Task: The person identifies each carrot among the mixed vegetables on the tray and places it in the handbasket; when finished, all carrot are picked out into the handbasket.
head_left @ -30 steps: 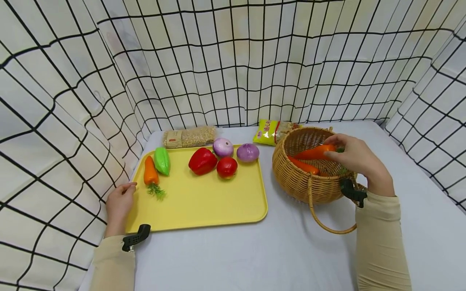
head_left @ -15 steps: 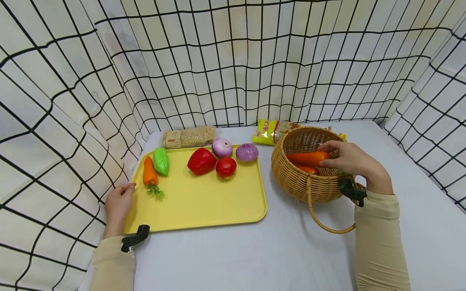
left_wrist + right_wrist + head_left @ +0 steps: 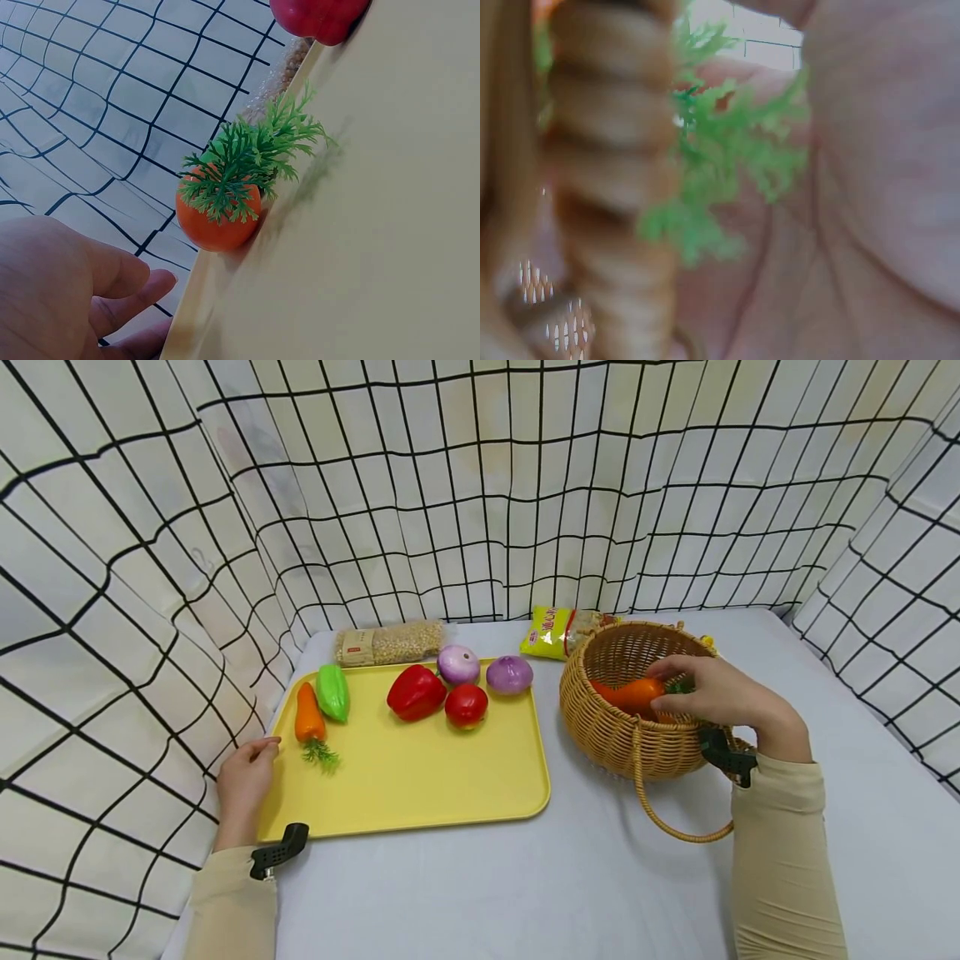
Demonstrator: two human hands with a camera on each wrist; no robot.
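Sleeves (image 3: 786, 860) of beige cloth cover both forearms; the right one leads up to the right hand (image 3: 720, 695), arched over the wicker basket (image 3: 645, 753), its thumb and fingers pinching the leafy end of an orange carrot (image 3: 630, 695) that lies inside. The left hand (image 3: 246, 777) stays low at the left edge of the yellow tray (image 3: 405, 785), fingers loosely bent and holding nothing; whether they touch the rim I cannot tell. The right wrist view shows what the back of the hand mostly hides from the head camera — feathery green leaves (image 3: 727, 142) against the palm, beside a thick, blurred wicker coil. The left wrist view looks at the second carrot (image 3: 308, 718) from its leafy end, a rounded crown under a spray of fronds. The basket is round-bellied and tightly woven, its looped handle (image 3: 678, 835) drooping at the near side; the tray is smooth and round-cornered. Glossy skins share it — a lobed red pepper (image 3: 416, 693), a rounder tomato (image 3: 467, 706), a green vegetable (image 3: 332, 693) with a tapered end, and two purple onions (image 3: 510, 675) at its back edge. Behind lie a clear bag of grains (image 3: 397, 643) and a shiny yellow packet (image 3: 547, 633).
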